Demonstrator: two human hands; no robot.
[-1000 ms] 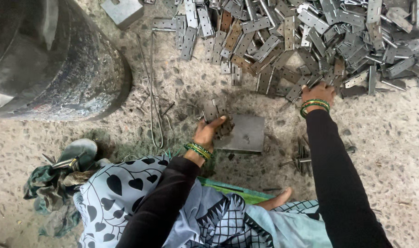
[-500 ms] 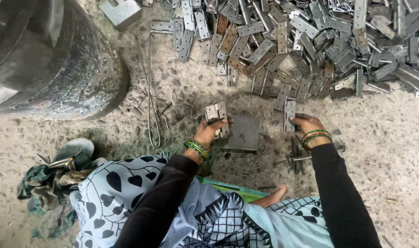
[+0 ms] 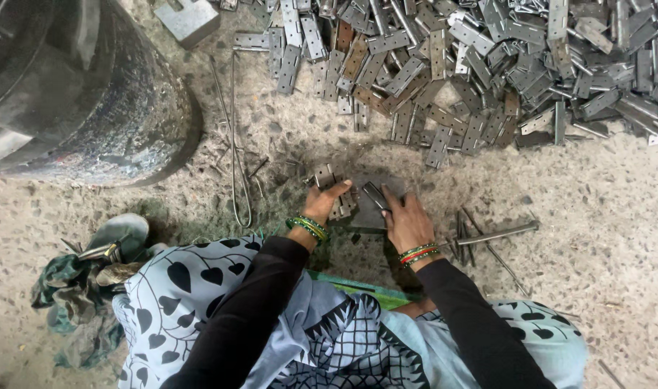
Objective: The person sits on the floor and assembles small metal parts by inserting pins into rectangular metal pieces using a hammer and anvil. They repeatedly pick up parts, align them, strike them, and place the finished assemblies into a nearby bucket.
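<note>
Both hands meet at the middle of the frame, over a flat dark metal plate that lies on the rough concrete floor. At centre-left, the left hand curls its fingers around a small stack of metal hinges, with the thumb stretched across the top toward the plate. Just beside it, the right hand holds a single hinge pinched between thumb and forefinger, its far end tilted up over the plate — whether it touches the plate cannot be told. Each wrist wears green and red bangles, and both arms are in long black sleeves. Across the upper part of the frame, from the middle to the right edge, a big loose heap of hinges is spread on the floor, some grey and some rusty brown, well apart from the hands. Right of the right hand lie a few thin metal rods, near the wrist. A bent loop of wire runs down the floor left of centre. A large dark drum fills the upper left, and a small grey block sits near the top edge beside it. At lower left a sandal lies next to a crumpled cloth — close to the person's patterned blue garment.
</note>
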